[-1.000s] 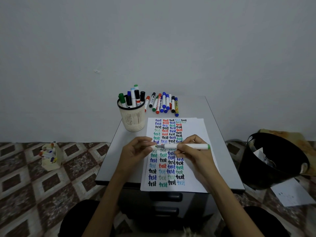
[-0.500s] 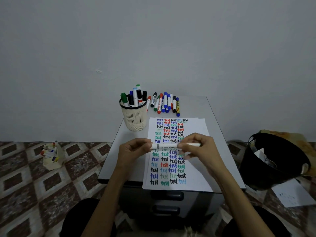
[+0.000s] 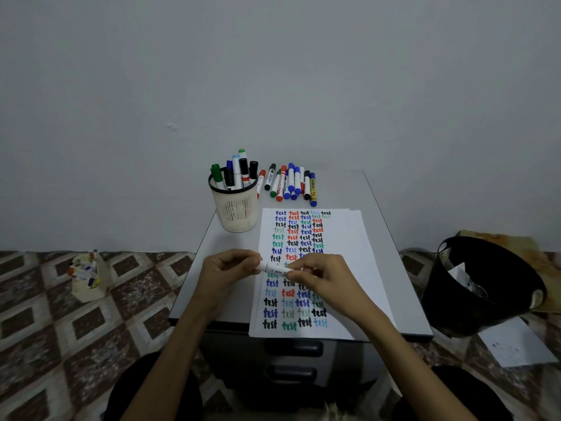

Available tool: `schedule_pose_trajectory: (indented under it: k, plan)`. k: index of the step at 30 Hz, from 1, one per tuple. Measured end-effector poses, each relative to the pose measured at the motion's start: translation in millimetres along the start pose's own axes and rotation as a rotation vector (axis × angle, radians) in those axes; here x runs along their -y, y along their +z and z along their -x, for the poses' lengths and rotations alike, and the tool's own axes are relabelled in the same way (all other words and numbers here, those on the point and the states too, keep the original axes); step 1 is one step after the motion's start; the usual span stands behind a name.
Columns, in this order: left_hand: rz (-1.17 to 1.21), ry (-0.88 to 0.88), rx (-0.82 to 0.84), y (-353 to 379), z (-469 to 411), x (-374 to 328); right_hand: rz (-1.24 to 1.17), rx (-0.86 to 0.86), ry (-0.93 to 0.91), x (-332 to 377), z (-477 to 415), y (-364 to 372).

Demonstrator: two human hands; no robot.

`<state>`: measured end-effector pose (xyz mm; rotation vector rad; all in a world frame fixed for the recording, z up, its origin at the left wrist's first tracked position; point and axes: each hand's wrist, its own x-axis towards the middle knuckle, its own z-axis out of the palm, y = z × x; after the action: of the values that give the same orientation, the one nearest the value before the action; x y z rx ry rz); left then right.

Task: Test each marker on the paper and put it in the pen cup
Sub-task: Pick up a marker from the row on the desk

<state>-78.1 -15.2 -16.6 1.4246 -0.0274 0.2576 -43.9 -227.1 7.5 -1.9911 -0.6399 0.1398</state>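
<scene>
Marker (image 3: 277, 268) between 2 gripping hands

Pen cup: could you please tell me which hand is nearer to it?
Left. The left hand is just in front of the pen cup; the right hand is farther right, over the paper. Both grip the white marker.

The pen cup (image 3: 236, 208) stands left of loose markers (image 3: 290, 183), both behind the paper (image 3: 346, 268).

Left hand (image 3: 227, 273) and right hand (image 3: 324, 276) grip marker (image 3: 274, 268) over paper (image 3: 349, 238).
</scene>
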Motion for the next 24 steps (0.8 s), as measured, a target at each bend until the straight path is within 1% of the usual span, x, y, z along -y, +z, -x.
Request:
schedule_pose_trajectory:
  k: [3,5,8,10,12,13,14,16,18,19,21,24]
  plan:
    - [-0.003,0.004,0.022,0.3,-1.8,0.5,0.013,0.025,0.003,-2.3,1.1,-0.3]
    - [0.000,0.030,0.001,3.6,-1.2,0.1,0.075,0.073,-0.011,-3.7,0.0,-2.2]
    - [-0.056,0.050,-0.074,7.8,-1.5,1.3,0.372,0.128,-0.041,-1.8,-12.8,-7.3]
    - [-0.201,0.067,-0.076,10.4,-3.2,5.3,0.598,0.074,-0.063,2.1,-29.5,-12.5]
    - [-0.360,0.086,-0.074,10.4,-4.7,12.7,0.718,-0.077,-0.092,9.1,-52.0,-18.7]
    - [-0.429,0.096,-0.073,10.2,-5.1,15.8,0.702,-0.169,-0.101,15.6,-63.1,-22.3]
    - [-0.510,0.110,-0.064,9.8,-5.7,19.4,0.607,-0.267,-0.112,24.4,-73.7,-25.9]
    - [-0.722,0.136,0.003,11.7,-7.3,25.7,0.267,-0.429,-0.173,45.8,-93.9,-31.3]
    - [-0.949,0.157,0.069,16.9,-7.5,28.6,0.006,-0.526,-0.274,70.3,-111.7,-29.7]
    - [-1.028,0.166,0.088,19.3,-7.9,29.4,-0.070,-0.558,-0.313,80.8,-120.7,-26.8]
    - [-1.087,0.175,0.085,23.1,-7.5,27.5,-0.180,-0.587,-0.357,96.2,-138.8,-18.3]
    - [-1.098,0.165,0.076,22.8,-8.0,27.8,-0.234,-0.529,-0.322,100.6,-160.5,-2.4]
